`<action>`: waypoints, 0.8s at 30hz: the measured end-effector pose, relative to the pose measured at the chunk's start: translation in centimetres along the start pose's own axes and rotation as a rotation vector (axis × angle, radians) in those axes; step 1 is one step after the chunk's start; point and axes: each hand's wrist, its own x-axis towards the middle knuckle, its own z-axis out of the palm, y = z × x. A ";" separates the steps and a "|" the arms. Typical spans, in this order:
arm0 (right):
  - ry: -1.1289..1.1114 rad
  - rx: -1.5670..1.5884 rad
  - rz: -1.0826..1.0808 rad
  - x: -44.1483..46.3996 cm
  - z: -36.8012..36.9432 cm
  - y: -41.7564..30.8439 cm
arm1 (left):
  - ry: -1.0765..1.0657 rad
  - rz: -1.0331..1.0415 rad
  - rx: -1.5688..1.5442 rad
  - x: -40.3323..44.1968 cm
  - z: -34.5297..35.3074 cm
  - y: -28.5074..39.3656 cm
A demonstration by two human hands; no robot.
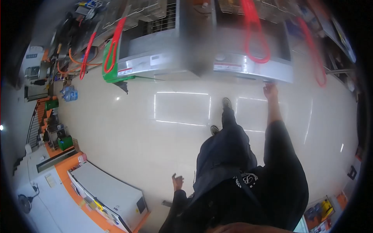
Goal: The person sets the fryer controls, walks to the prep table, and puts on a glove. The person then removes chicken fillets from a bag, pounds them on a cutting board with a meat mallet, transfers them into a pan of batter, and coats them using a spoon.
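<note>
My right hand (270, 91) reaches forward to the lower front edge of a steel deep fryer (252, 66). Its fingers look curled at that edge, and what they grip, if anything, is too small to make out. Wire fryer baskets (151, 9) sit over the fryers, and a red basket handle (259, 48) hangs above my right hand. My left hand (177, 181) hangs low at my side with its fingers apart and nothing in it. A second steel fryer (151, 58) stands to the left, with another red handle (113, 50) in front of it.
A green bin (110, 70) stands beside the left fryer. A white chest freezer (108, 190) is at the lower left, along an orange-edged counter (64, 171). Blue water bottles (69, 94) stand on the tiled floor (128, 136) at the far left. Shelving runs along the right.
</note>
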 end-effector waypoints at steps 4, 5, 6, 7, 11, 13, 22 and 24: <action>0.103 0.128 0.060 0.9 0.8 0.6 | -0.009 0.408 0.144 -1.2 2.4 8.8; 0.137 0.159 0.082 0.8 1.3 0.5 | -0.023 0.493 0.140 -1.3 2.7 9.8; 0.179 0.188 0.114 0.4 1.9 -0.1 | -0.035 0.576 0.137 -1.6 2.8 10.1; 0.220 0.217 0.143 0.1 2.6 -0.7 | -0.024 0.585 0.143 -2.1 2.9 10.2; 0.386 0.358 0.103 -9.0 4.7 3.6 | -0.048 0.537 0.123 -2.8 2.2 7.9; 0.254 0.500 0.126 -15.4 4.3 6.9 | -0.082 0.516 0.125 -2.0 2.2 5.4; -0.160 -0.191 0.713 -37.5 12.2 5.0 | -0.436 0.881 0.360 -0.6 19.8 14.5; -0.194 -0.649 0.643 -37.6 10.4 5.2 | -0.447 0.968 0.300 -2.1 26.2 18.1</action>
